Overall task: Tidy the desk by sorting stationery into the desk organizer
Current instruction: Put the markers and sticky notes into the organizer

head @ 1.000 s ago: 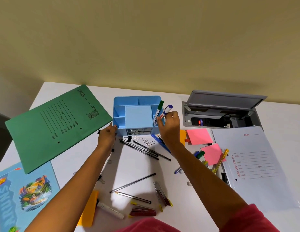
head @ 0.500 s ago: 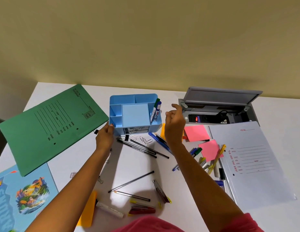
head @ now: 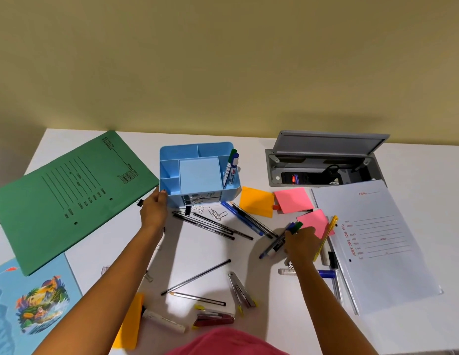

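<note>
The blue desk organizer [head: 233, 191] stands at the middle back of the white desk, with two markers [head: 231, 166], green- and blue-capped, upright in its right compartment. My left hand [head: 154, 208] grips its front left corner. My right hand [head: 299, 242] is down on the desk to the right, fingers curled round two more markers [head: 273, 247] with green and blue caps, beside a pink sticky note [head: 313, 220]. Black pens [head: 210, 225], blue pens [head: 245, 221] and paper clips [head: 217, 213] lie in front of the organizer.
A green folder [head: 69, 196] lies left and a white file [head: 377, 239] right, below an open cable box [head: 320, 162]. Orange [head: 256, 201] and pink [head: 292, 199] sticky notes, a yellow pen [head: 326, 239], a red stapler [head: 214, 320] and a white marker [head: 164, 321] are scattered about.
My right hand let the blue-capped marker go in the organizer, then moved right and down to the markers by the pink note. My left hand stayed at the organizer's corner.
</note>
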